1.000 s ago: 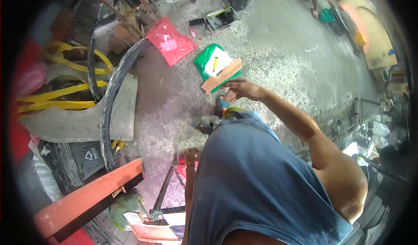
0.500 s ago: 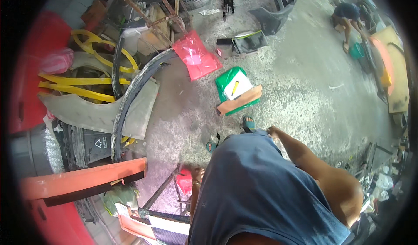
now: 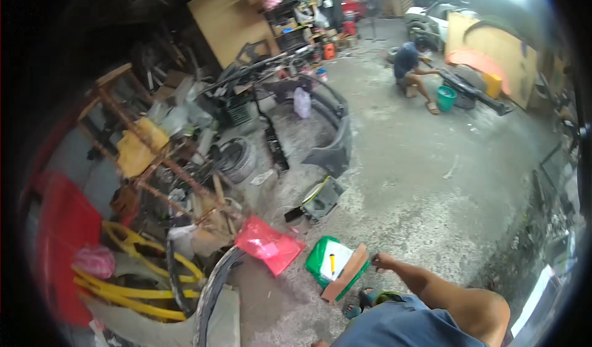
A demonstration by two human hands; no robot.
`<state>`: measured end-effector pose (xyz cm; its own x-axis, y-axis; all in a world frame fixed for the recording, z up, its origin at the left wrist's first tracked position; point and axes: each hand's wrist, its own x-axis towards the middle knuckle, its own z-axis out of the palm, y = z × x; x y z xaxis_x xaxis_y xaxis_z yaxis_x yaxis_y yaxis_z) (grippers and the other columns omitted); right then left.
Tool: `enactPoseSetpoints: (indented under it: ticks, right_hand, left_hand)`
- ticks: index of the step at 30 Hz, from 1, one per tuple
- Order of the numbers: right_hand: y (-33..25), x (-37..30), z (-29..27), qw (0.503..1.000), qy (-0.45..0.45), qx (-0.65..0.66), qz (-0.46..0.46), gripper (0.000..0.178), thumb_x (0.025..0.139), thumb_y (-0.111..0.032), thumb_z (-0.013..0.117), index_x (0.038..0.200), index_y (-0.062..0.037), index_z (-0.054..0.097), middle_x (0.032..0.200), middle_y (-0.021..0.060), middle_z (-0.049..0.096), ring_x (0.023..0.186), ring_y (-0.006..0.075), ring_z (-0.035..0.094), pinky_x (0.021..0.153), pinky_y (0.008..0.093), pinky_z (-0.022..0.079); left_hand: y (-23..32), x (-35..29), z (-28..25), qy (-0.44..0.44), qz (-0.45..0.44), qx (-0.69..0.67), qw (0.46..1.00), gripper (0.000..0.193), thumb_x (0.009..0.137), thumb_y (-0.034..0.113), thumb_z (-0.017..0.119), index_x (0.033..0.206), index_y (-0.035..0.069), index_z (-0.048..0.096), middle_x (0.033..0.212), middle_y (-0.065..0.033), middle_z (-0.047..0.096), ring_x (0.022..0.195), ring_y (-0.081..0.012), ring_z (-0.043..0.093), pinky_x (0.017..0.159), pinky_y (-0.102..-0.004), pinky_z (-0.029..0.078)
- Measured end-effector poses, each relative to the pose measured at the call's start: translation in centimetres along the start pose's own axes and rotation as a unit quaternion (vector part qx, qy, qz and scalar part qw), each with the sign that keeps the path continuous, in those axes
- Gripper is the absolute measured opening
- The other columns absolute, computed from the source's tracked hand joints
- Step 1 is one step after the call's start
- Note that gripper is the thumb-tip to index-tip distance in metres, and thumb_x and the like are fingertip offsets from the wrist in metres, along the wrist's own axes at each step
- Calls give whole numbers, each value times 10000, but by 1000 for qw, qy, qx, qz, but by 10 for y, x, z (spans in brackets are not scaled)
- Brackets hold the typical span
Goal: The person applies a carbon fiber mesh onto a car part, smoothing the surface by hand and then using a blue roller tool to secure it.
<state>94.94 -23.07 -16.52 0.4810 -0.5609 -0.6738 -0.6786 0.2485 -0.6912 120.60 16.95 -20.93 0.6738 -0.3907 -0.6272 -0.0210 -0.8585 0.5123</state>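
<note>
My right hand (image 3: 383, 261) hangs out to the right of my body, just beside a brown cardboard strip (image 3: 346, 272); its fingers are small and blurred. Only a sliver of my left hand (image 3: 319, 343) shows at the lower edge, fingers hidden. By my sandalled feet, a green plastic bag (image 3: 318, 262) lies on the floor with a white sheet (image 3: 338, 254) on top. A slim yellow tool (image 3: 333, 263) rests on that sheet, and the cardboard lies along its right side. Left of these is a red plastic bag (image 3: 269, 246).
A dark bumper (image 3: 333, 153), a grey pouch-like item (image 3: 322, 198) and a tyre (image 3: 236, 160) lie ahead. Rusty framing (image 3: 154, 156) and yellow parts (image 3: 132, 293) crowd the left. Far right, another person (image 3: 408, 63) crouches by a green bucket (image 3: 445, 98).
My view has tilted up, bringing the far room and shelves in. My left hand has nearly left the picture's bottom. My right hand now appears farther from my body, beside the cardboard.
</note>
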Motion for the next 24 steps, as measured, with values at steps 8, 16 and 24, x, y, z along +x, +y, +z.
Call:
enactPoseSetpoints:
  ticks: [8,16,24]
  right_hand:
    - [-21,-34,2,978,5,-2,-209,592,1016,-449,543,1413,-10,524,1370,234,585,1265,333,575,1059,402,455]
    - [-99,-33,-204,855,305,-155,-391,530,982,-422,501,1444,-164,534,1607,106,351,1498,349,279,1208,571,179]
    - [-27,7,-536,896,390,65,-200,587,1004,-528,470,1113,-9,723,1159,199,691,1040,265,664,918,363,493]
  left_hand:
    - [271,48,149,-284,89,-291,909,746,1006,587,434,1507,37,385,1450,-169,515,1315,-255,513,1107,-394,392]
    - [583,-69,248,-582,106,-473,653,783,1030,631,295,1516,20,356,1520,-176,410,1396,-251,416,1154,-398,347]
    - [763,-121,324,-666,205,-258,669,730,1043,600,287,1514,48,369,1533,-164,436,1397,-287,445,1155,-434,343]
